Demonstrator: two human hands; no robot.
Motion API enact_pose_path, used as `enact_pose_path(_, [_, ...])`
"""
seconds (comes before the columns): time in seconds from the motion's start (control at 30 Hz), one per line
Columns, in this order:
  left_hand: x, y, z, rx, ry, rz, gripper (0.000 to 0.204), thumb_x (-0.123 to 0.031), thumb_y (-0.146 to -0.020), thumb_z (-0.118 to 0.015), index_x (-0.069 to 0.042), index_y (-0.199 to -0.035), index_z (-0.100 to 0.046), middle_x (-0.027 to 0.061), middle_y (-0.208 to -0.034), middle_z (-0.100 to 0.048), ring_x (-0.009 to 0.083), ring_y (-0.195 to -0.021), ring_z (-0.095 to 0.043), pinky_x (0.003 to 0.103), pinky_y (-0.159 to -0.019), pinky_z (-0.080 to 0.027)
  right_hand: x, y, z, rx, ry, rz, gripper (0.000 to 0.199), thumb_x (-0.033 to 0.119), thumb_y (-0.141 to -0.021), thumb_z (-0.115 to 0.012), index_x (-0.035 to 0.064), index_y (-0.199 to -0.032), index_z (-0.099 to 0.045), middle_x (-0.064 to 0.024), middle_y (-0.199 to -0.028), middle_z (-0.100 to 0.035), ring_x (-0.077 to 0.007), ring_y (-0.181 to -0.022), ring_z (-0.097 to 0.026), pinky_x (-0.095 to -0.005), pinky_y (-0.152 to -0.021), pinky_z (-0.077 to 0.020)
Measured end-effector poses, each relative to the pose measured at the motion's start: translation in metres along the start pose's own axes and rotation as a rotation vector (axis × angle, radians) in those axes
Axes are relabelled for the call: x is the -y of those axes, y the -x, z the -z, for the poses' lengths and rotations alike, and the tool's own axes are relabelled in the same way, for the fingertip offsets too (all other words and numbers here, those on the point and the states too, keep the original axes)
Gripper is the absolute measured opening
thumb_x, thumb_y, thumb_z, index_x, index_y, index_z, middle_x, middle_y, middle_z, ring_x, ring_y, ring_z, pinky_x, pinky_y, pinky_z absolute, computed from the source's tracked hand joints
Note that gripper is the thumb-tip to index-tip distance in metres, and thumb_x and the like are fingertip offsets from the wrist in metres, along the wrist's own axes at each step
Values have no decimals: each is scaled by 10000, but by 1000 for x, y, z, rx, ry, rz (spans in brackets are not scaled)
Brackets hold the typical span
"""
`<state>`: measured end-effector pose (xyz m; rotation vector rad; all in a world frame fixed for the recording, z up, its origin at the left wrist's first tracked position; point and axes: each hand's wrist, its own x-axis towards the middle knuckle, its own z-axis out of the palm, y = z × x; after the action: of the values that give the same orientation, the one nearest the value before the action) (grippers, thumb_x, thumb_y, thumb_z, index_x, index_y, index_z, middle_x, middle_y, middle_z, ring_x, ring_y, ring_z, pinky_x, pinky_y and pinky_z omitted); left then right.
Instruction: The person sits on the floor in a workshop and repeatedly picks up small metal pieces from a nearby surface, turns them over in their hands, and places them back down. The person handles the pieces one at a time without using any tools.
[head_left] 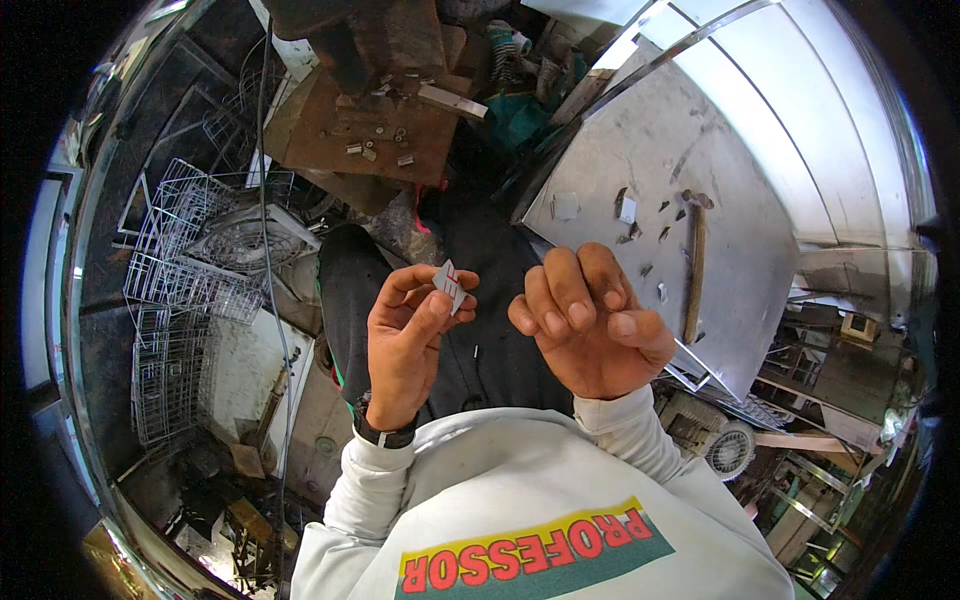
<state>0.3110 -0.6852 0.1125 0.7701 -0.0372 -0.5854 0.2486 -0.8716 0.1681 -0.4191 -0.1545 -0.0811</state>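
Head view: a small grey plate (447,291) pinched in the left hand (402,335).
It sits between thumb and fingers, over the dark trousers (497,255), left of the metal table's (640,145) left corner. Likely light, stiff, perhaps sharp-edged; a pinch across its flat faces suits. The right hand (592,325) curls; whether anything is inside, I cannot tell.
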Motion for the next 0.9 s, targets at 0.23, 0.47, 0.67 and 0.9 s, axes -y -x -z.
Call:
enact_pose_path(0.23, [3, 2, -5, 40, 22, 10, 314, -118, -981, -702, -26, -1269, -616, 215, -1223, -701, 225, -1025, -716, 362, -918, -580, -1, 1, 5, 32, 82, 0, 217, 272, -955, -612, 152, -864, -456, -70, -901, -535, -219, -912, -552, -413, -870, -424])
enact_pose_path(0.47, [-8, 7, -15, 124, 6, -35, 460, -91, -934, -753, -1, -1349, -578, 229, -1261, -678, 266, -1132, -688, 406, -989, -564, -3, -2, -5, -127, 195, 2, 263, 321, -1007, -586, 127, -869, -474, -81, -914, -555, -221, -883, -555, -396, -845, -449])
enact_pose_path(0.67, [-14, 11, -17, 157, 6, -52, 473, -89, -922, -767, 2, -1348, -580, 231, -1274, -673, 276, -1183, -670, 420, -1023, -554, -2, -2, -6, 1, 175, -3, 232, 301, -977, -581, 135, -874, -455, -78, -885, -525, -209, -865, -543, -406, -847, -437])
enact_pose_path(0.9, [-15, 14, -20, 194, 12, -59, 487, -73, -909, -776, 12, -1348, -583, 222, -1269, -680, 266, -1193, -665, 403, -1025, -548, -7, -1, -23, -145, 418, 60, 128, 109, -910, -665, 85, -949, -546, -89, -923, -568, -216, -883, -590, -392, -843, -490])
